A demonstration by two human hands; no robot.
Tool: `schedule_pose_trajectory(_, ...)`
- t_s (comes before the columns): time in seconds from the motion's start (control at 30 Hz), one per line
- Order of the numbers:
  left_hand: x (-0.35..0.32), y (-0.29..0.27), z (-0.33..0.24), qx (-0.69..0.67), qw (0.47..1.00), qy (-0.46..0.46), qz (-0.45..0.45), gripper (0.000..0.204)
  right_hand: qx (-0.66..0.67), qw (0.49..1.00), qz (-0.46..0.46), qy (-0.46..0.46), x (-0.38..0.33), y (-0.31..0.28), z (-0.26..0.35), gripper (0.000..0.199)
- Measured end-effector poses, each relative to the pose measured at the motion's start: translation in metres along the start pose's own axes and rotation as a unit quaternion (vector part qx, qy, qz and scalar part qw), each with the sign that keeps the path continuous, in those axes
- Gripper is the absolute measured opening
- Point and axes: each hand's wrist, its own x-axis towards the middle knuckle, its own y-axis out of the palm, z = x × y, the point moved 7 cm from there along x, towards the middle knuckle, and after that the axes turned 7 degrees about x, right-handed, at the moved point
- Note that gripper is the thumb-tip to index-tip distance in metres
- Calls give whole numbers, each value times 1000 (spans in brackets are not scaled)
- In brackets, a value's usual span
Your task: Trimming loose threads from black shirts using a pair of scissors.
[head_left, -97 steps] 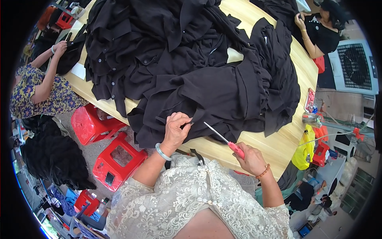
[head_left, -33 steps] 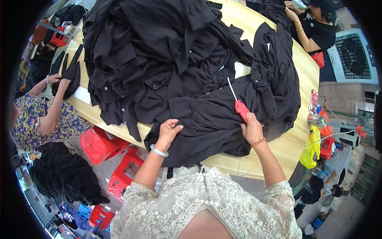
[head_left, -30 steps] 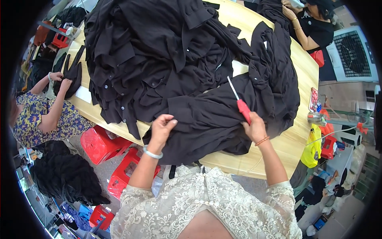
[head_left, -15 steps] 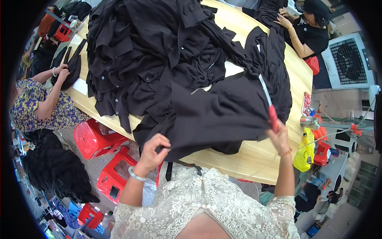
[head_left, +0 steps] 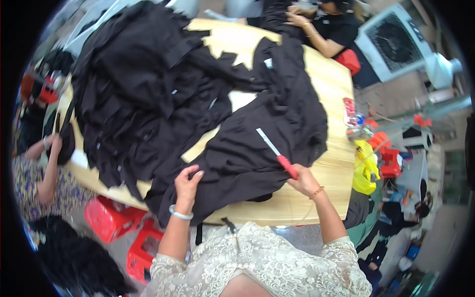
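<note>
A black garment [head_left: 237, 153] lies spread and rumpled on the table in front of me. My right hand [head_left: 305, 180] is closed round the red handle of a tool [head_left: 287, 165] with a narrow, flat, silvery blade. The blade points up and to the left over the cloth, and a thin pale cord hangs below the hand. My left hand [head_left: 186, 187] is raised at the garment's near left side, fingers apart and nothing between them. A large heap of black garments [head_left: 133, 84], some with buttons, is beyond it at the left.
The pale wooden table [head_left: 332, 198] curves around the work. One person [head_left: 326, 29] handles black cloth at the far right; another [head_left: 47, 173] sits at the left. Red stools [head_left: 111, 218] stand below the left edge. A yellow bag [head_left: 365, 168] hangs at the right.
The garment was stretched and in motion; now it lies flatter. My left hand has opened from a pinch. The blade has swung further left, and the whole view has shifted.
</note>
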Motion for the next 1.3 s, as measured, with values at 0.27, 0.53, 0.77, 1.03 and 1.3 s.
schedule_pose_trajectory(0.27, 33, -73, -236, -226, 936, 269, -1, 16, 161, 967, -128, -149, 28, -29, 100, 25)
schedule_pose_trajectory(0.53, -98, -10, -223, 205, 873, 210, 390, 27, 148, 988, -38, 14, 33, -7, 55, 30)
schedule_pose_trajectory(0.77, -133, 13, -37, 290, 889, 29, 353, 22, 0, 996, -83, 14, 85, 10, 72, 51)
schedule_pose_trajectory(1.03, -69, 16, -72, 430, 857, 279, -52, 68, -115, 987, -111, 32, 156, 64, 65, 54)
schedule_pose_trajectory(1.3, -21, -24, -70, 291, 921, 228, -124, 14, -30, 996, -84, -29, 135, 35, 44, 39)
